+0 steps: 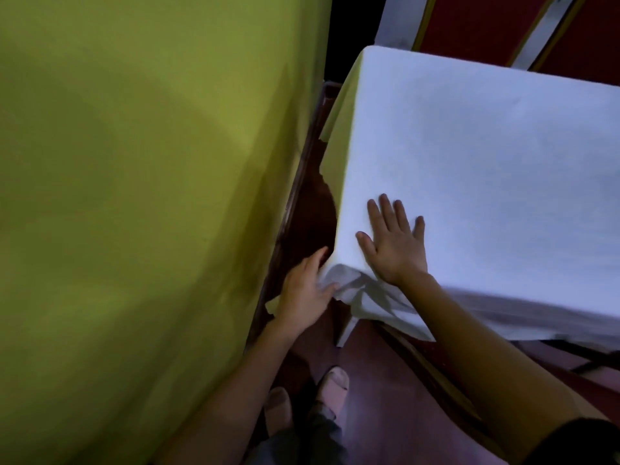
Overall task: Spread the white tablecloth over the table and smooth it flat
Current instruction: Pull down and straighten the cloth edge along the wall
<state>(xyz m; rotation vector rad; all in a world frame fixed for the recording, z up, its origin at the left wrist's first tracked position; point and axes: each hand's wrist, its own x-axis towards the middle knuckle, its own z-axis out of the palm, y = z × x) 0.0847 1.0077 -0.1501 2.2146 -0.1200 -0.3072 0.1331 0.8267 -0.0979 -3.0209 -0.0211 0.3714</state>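
The white tablecloth point(486, 156) covers the table at the right and lies mostly flat on top. My right hand point(392, 241) rests flat on it near the near-left corner, fingers spread. My left hand point(303, 290) is at that corner below the table edge, fingers closed around the bunched, hanging fold of cloth point(345, 286). A yellow-green underlayer point(339, 129) shows down the table's left side.
A large table under a yellow-green cloth point(134, 196) fills the left, leaving a narrow gap with a dark wooden edge point(302, 182). Red chairs point(486, 25) stand beyond the table. My feet point(332, 387) are on the reddish floor below.
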